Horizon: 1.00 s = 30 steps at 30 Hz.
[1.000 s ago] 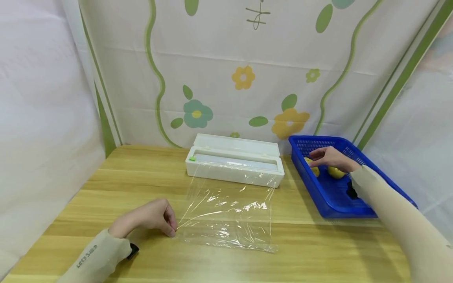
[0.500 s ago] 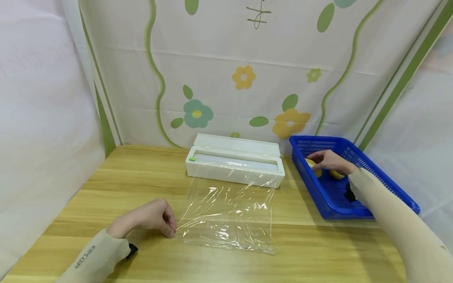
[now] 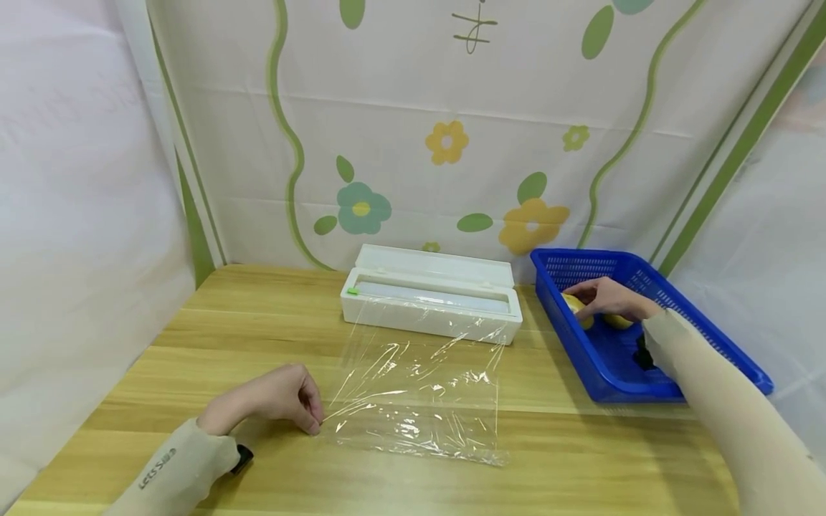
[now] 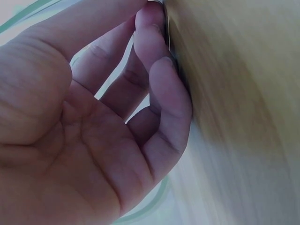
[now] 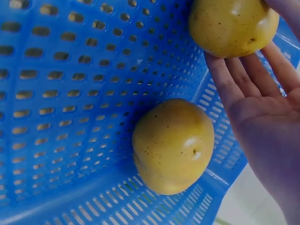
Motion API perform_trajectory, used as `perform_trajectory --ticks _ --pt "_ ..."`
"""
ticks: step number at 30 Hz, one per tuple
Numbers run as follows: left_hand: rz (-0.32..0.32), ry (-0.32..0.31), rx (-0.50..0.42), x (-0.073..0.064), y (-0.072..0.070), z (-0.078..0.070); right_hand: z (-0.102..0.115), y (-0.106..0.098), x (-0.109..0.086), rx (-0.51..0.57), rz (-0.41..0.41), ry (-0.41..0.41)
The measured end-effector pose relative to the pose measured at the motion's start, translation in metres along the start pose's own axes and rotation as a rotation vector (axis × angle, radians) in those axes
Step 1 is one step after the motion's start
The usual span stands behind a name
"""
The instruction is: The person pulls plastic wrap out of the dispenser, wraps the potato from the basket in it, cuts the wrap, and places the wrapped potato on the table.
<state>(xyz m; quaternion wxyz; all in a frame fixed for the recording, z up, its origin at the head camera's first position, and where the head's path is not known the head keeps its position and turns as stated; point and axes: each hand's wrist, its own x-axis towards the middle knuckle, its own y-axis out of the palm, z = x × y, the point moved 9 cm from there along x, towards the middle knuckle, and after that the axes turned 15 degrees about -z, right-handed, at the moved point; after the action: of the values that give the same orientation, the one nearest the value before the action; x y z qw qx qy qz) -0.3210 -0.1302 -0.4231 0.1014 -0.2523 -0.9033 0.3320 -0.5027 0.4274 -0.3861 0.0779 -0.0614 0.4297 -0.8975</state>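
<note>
In the head view, my left hand [image 3: 274, 395] is low over the table and pinches the left front corner of a sheet of clear cling film [image 3: 419, 412]. The film runs out from a white dispenser box [image 3: 429, 315] whose lid stands up. My right hand [image 3: 613, 297] reaches into a blue basket [image 3: 571, 351] on the right. There its fingers and thumb grip a yellow, speckled potato [image 5: 229, 28], seen from below in the right wrist view. A second potato [image 5: 173, 145] lies beside it in the basket. The left wrist view shows curled fingers [image 4: 168, 93] at the table surface.
The wooden table [image 3: 213, 322] ends at a white curtain [image 3: 400, 79] printed with flowers behind the dispenser. A green slider [image 3: 353, 291] sits at the left end of the box. White cloth hangs at both sides.
My right hand has lowered onto the nearer potato, and its fingers have closed around it. The left hand and the cling film have hardly moved.
</note>
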Motion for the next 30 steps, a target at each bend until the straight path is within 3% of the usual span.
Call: perform_trajectory --ticks 8,16,21,30 --pt "0.009 0.008 -0.004 -0.001 0.002 -0.002 -0.005 -0.004 -0.009 0.046 0.011 0.028" --pt "0.009 0.011 0.006 -0.001 0.003 -0.002 0.009 -0.03 -0.018 -0.044 -0.059 0.007" --pt "0.002 0.004 0.016 -0.001 0.002 0.0 0.034 -0.053 -0.022 -0.106 -0.11 -0.025" --pt "-0.017 0.001 0.043 -0.001 0.003 -0.001 0.087 -0.085 -0.029 -0.109 -0.245 -0.037"
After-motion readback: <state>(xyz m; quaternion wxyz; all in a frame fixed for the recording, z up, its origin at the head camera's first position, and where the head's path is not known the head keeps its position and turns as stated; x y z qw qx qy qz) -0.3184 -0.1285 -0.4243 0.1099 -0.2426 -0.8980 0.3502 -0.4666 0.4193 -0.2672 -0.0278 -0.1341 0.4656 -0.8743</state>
